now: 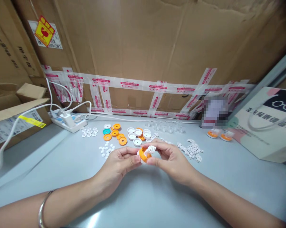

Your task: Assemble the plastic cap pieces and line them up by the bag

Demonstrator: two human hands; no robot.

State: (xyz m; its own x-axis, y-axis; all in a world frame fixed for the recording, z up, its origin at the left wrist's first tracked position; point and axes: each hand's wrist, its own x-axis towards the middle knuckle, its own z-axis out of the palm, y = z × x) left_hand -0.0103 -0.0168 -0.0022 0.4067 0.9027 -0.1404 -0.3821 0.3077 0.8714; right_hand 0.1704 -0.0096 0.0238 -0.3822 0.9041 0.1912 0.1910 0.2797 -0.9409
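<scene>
Between my two hands, just above the table, is a small round orange-and-white plastic assembly [144,154] with a white openwork piece [151,149] sticking up from it. My left hand [121,163] pinches its left side with thumb and fingers. On the other side, my right hand [170,160] grips the rim, thumb in front and fingers behind. Just beyond the hands lie white round cups [137,141] and orange rings [123,141], with one teal ring [106,131] among them. Small white discs [103,151] are scattered near my left hand.
White perforated pieces [191,149] lie right of my right hand; clear plastic parts [165,126] stand behind. Two orange-and-white assemblies [226,136] sit by a printed bag [263,126]. Small white parts [89,132] lie near a power strip [71,123] with cables. Cardboard boxes [133,47] wall the back.
</scene>
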